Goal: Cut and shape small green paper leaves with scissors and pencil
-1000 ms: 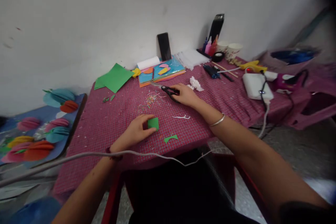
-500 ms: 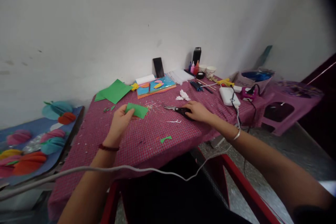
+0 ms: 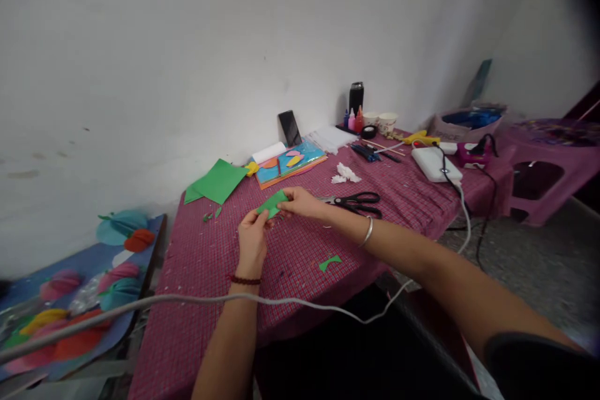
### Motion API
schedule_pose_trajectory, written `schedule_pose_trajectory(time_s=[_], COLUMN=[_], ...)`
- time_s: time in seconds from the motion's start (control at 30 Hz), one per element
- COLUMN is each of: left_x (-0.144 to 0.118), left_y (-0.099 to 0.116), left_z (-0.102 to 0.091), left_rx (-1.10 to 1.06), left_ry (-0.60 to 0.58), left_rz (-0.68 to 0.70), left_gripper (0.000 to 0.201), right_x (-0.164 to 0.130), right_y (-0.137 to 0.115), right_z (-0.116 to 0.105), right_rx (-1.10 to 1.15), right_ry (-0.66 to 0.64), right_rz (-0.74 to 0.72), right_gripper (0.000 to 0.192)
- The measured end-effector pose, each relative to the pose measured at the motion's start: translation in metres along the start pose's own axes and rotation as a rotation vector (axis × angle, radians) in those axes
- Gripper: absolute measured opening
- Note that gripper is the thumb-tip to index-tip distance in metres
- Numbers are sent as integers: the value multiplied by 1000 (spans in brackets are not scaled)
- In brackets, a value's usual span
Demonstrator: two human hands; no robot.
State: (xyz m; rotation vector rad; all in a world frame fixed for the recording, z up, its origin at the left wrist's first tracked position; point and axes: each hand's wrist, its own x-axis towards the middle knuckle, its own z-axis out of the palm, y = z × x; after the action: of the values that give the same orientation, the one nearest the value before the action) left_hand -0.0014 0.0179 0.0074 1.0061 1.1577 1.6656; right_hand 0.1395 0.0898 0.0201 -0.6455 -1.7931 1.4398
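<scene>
Between both hands is a small piece of green paper (image 3: 272, 204), held just above the table. My left hand (image 3: 253, 236) pinches its lower left end, while my right hand (image 3: 299, 203) grips the right end with thumb and fingers. Black-handled scissors (image 3: 359, 201) lie on the cloth behind my right forearm, their blades partly covered by it. A green paper scrap (image 3: 330, 262) rests nearer the table's front edge. Larger green sheets (image 3: 224, 182) lie at the back left, with tiny green cuttings (image 3: 207, 217) in front of them.
On the checked tablecloth (image 3: 197, 275) stand a leaning phone (image 3: 289, 128), a black bottle (image 3: 356, 98), paper cups (image 3: 387, 122) and a white box with cables (image 3: 435, 165). A white cable (image 3: 300, 304) crosses in front of me. Paper ornaments on a blue board (image 3: 157, 239) are at left.
My right hand has let go of the scissors, leaving them on the table, and moved left to take hold of the green paper. The view has shifted slightly.
</scene>
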Motion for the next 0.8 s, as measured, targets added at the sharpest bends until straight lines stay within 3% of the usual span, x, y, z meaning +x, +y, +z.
schedule_pose_trajectory(time_s=[0.2, 0.47, 0.63, 0.8], left_x=[3, 8, 16, 16], left_y=[-8, -10, 0, 5], left_z=[-4, -5, -26, -35], left_rx=[-23, -102, -221, -262], left_ry=[28, 97, 200, 220], left_rz=[-88, -203, -231, -204], left_gripper=[20, 18, 51, 54], right_x=[-6, -13, -20, -23], right_y=[11, 35, 36, 35], right_z=[-20, -25, -33, -33], right_rx=[128, 145, 153, 166], right_ry=[-76, 44, 118, 146], right_rz=[99, 136, 134, 123], right_gripper=[20, 24, 27, 27])
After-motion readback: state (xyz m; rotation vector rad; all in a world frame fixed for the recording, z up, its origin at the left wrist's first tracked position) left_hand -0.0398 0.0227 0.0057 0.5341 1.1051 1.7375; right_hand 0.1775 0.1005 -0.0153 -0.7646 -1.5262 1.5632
